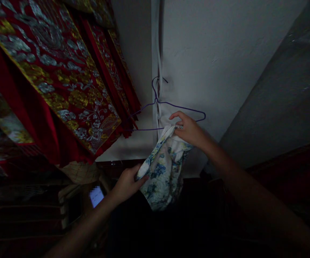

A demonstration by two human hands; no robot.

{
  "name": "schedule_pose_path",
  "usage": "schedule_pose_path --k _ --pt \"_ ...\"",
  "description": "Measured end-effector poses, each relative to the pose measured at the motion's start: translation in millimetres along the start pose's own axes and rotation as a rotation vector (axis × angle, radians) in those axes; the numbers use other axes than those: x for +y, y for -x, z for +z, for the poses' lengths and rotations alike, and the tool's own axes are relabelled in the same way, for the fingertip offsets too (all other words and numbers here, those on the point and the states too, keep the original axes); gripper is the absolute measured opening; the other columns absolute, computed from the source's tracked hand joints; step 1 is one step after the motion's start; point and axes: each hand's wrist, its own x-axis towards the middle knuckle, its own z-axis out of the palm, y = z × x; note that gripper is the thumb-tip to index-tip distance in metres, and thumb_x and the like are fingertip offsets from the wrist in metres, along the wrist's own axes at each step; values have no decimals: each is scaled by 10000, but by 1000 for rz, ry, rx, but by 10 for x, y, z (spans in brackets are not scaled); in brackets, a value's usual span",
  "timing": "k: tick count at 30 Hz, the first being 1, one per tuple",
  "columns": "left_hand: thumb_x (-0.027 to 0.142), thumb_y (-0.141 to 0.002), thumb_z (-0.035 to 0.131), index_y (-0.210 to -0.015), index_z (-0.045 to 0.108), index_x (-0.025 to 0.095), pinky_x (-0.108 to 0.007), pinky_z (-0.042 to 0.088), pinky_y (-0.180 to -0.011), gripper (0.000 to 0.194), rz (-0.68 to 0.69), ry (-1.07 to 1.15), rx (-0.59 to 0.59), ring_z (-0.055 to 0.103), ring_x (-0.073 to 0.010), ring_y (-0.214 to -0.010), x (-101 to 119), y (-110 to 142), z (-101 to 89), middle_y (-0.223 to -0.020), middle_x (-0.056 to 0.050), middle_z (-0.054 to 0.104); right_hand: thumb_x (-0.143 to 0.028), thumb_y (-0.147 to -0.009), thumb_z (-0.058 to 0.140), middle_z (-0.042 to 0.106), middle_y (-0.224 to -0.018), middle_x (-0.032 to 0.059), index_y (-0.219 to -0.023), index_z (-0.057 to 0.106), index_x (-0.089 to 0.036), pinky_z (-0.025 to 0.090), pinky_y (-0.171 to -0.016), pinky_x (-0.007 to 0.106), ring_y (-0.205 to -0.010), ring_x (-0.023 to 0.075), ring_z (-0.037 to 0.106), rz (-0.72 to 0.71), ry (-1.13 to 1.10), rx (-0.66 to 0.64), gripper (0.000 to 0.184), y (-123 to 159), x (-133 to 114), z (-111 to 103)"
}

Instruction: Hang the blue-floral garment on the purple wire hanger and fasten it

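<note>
Head view — a flowery garment (161, 172) held up beside a purple hanger (156, 100).
Left hand (128, 182) pinches one end of its edge, right hand (188, 130) the other — the hanger hangs by a white wall (211, 53).

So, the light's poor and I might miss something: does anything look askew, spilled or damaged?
Nothing clearly stands out, though the lower area is too dark to judge. The floral cloth slants, its edge higher at the right hand than the left hand, but both hold it.
</note>
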Motion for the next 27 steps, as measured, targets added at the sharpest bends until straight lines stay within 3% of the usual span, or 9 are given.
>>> schedule_pose_path --k 1,3,5,7,12,15,21,24,27 --pt "337 -898 620 -1105 683 186 -279 493 -763 265 -7 -5 25 659 -213 -821 42 11 -38 -954 -40 733 -180 -723 587 634 -721 -43 -1222 587 -199 376 -592 228 -591 138 526 47 -71 65 500 -86 130 121" --pt "304 -919 567 -1077 665 190 -266 470 -728 218 25 -26 28 644 -198 -787 164 32 -83 -909 -35 709 -215 -750 577 674 -773 -17 -1177 605 -187 416 -647 235 -671 153 580 104 -130 85 428 -197 366 342" --pt "254 -920 516 -1011 647 192 -260 441 -690 171 73 -82 9 621 -186 -734 254 36 -97 -834 -27 672 -241 -777 550 690 -790 7 -970 655 -183 423 -690 239 -749 167 603 107 -98 72 228 -209 543 439" --pt "197 -886 495 -953 639 198 -269 431 -698 160 75 -172 12 619 -193 -729 235 7 -112 -805 -30 662 -247 -773 537 673 -739 17 -775 645 -187 393 -675 242 -747 177 590 102 6 94 123 -140 641 368" --pt "169 -733 592 -615 630 209 -302 457 -713 129 -122 -271 63 633 -229 -673 -184 -236 -293 -656 -53 673 -224 -718 573 642 -669 40 -687 655 -180 313 -614 262 -663 180 560 106 389 85 98 78 525 -100" --pt "169 -649 640 -633 681 221 -314 488 -722 68 -138 -223 136 659 -259 -706 -326 -476 -519 -672 -75 706 -224 -730 572 601 -620 42 -663 645 -167 281 -591 277 -623 169 530 102 441 75 115 107 390 -237" --pt "169 -597 489 -757 765 199 -355 527 -864 320 -20 -55 299 686 -274 -817 -134 -929 -960 -730 -65 736 -247 -736 557 570 -597 40 -651 646 -157 264 -577 284 -608 166 520 123 397 104 152 99 452 -138" --pt "184 -551 426 -815 783 168 -360 535 -882 444 91 45 438 688 -266 -841 -7 -1025 -1020 -763 -49 746 -266 -751 554 619 -645 47 -702 682 -165 274 -586 279 -634 174 551 147 431 127 169 139 483 -29" --pt "188 -564 427 -860 787 149 -339 543 -846 468 100 -33 593 683 -261 -852 52 -1023 -1042 -774 -50 743 -273 -773 551 678 -722 64 -762 703 -190 269 -586 281 -687 194 589 161 516 142 174 182 435 -14"
